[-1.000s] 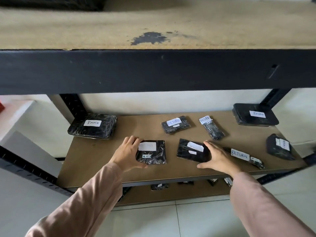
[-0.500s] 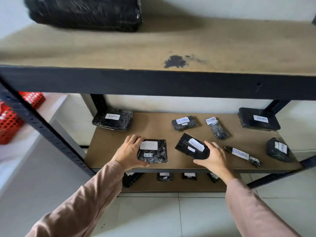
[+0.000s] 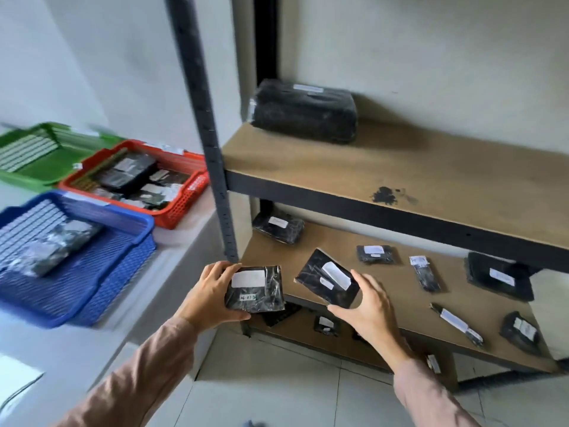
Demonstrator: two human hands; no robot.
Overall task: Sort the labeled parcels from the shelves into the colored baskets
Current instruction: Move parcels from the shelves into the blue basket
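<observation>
Three plastic mesh baskets: green basket (image 3: 21, 177), red basket (image 3: 184, 204), blue basket (image 3: 118, 272). Black film-wrapped parcels (image 3: 255, 289): two held, six on middle shelf (image 3: 332, 245), one on upper shelf (image 3: 400, 167).

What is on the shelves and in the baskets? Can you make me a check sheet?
Surface: brown upper shelf with a dark stain; middle shelf below.
Job's things: big parcel on the upper shelf; small parcels on the middle shelf; parcels in the red basket and blue basket; green basket behind.
Clutter: nothing seen.
Hands: left hand grips the left parcel; right hand grips the tilted right parcel.
Cables: nothing seen.
Surroundings: white wall, tiled floor, white ledge under the baskets.
</observation>
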